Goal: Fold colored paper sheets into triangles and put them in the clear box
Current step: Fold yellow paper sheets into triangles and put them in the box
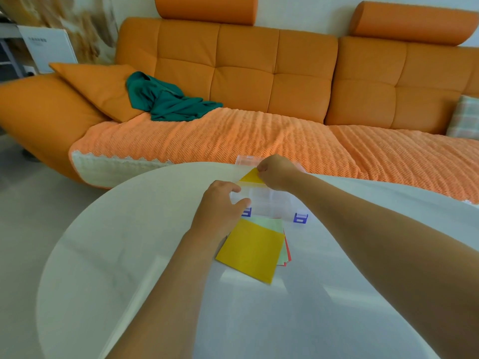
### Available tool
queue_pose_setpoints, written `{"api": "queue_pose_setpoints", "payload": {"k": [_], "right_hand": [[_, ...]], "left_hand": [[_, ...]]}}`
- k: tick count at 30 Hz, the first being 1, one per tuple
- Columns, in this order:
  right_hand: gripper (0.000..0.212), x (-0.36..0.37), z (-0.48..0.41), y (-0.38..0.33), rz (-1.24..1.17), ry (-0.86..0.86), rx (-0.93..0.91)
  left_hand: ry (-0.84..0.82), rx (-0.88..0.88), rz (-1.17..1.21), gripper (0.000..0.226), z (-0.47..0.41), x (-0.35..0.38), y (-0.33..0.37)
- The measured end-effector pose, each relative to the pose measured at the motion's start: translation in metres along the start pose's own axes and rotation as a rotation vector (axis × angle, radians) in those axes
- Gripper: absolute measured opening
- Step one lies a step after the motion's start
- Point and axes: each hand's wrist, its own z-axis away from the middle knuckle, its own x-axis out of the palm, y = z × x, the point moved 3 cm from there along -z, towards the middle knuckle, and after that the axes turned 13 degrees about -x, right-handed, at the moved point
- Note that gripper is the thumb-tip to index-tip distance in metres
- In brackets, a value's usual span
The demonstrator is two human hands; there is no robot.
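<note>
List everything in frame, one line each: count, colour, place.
table: 1, white, round, foreground
clear box: 1, transparent with blue latches, far side of table
yellow triangle: 1, yellow, over the box's far edge
paper sheets: 1 stack, yellow on top with pale green and red beneath, on table just in front of box
sofa: 1, orange, behind table
green cloth: 1, green, on sofa's left part
orange cushion: 1, orange, sofa's left end
plaid cushion: 1, pale plaid, right edge
left hand: grips box's left side
right hand: pinches the triangle
</note>
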Motion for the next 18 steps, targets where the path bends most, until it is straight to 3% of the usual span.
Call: {"api": "queue_pose_setpoints", "payload": {"k": [4,13,18], "right_hand": [[0.024,0.002,-0.001,-0.004,-0.038,-0.052,-0.037],[0.032,-0.008,0.015,-0.004,-0.126,0.012,-0.107],[0.034,-0.029,0.047,-0.005,-0.112,0.224,-0.153]], "left_hand": [[-0.004,-0.005,-0.005,0.042,-0.001,-0.001,0.001],[-0.043,-0.023,-0.017,0.062,0.0,-0.002,0.0],[0.074,0.067,-0.076,0.033,0.012,-0.015,0.003]]}}
